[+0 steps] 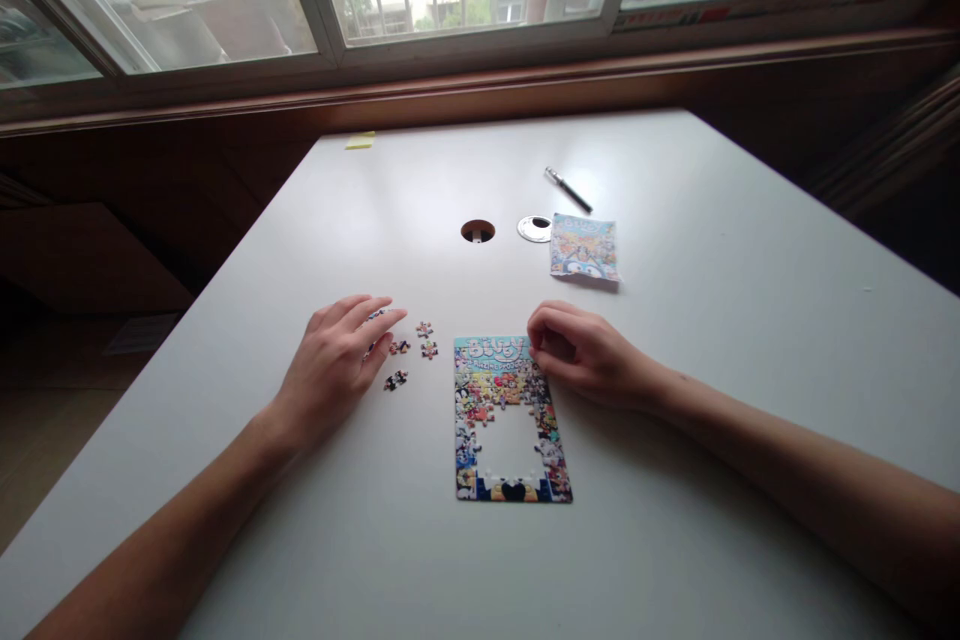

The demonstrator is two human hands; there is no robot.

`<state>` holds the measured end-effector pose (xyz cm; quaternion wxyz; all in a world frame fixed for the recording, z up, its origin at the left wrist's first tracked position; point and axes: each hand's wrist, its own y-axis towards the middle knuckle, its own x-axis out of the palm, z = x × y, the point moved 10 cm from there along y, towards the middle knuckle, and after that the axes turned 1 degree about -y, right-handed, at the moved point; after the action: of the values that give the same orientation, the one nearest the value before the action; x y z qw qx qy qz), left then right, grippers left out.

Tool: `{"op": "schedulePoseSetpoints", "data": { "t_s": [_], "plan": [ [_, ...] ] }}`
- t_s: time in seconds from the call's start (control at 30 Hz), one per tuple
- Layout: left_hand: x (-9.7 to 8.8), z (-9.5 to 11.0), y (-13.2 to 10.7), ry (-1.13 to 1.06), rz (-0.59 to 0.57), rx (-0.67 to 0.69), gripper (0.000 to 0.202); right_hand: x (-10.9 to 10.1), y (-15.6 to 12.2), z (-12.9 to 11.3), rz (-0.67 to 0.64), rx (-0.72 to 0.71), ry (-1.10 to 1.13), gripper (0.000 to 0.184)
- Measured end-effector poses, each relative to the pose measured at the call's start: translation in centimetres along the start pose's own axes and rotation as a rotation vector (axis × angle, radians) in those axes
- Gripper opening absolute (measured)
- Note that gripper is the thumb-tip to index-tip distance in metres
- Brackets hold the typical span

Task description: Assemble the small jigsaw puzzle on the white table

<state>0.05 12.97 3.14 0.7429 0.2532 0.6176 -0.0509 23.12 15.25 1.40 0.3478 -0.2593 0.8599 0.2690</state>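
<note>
A jigsaw puzzle [466, 425] lies flat on the white table, its border and upper part filled with colourful cartoon pieces and a gap in its middle. At its upper right edge, my right hand [581, 345] rests with curled fingers, the fingertips drawn together against the puzzle; whether they pinch anything is hidden. To the left, my left hand [337, 355] is spread over a few loose pieces, partly covering them. Near its fingers lie a puzzle piece [424, 329], another piece [429, 350] and a dark piece pair [396, 380].
Beyond my right hand lies a printed puzzle packet [585, 248], overlapping a round silver cover [533, 229]. A black pen [568, 190] is behind it. The table [337, 540] has a cable hole [478, 231] and a yellow sticker [360, 140] at its far edge. Windows stand behind.
</note>
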Motion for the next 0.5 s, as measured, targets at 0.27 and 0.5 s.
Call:
{"op": "schedulePoseSetpoints", "data": {
  "t_s": [0.27,0.5],
  "plan": [
    [1.2,-1.4,-0.1,0.054,-0.064,-0.028,0.034,0.0,0.1,-0.1,-0.007,0.005,-0.001,0.014],
    [1.1,-1.2,-0.1,0.059,-0.070,-0.032,0.033,0.0,0.0,-0.1,-0.005,0.006,0.000,0.014]
  ]
}}
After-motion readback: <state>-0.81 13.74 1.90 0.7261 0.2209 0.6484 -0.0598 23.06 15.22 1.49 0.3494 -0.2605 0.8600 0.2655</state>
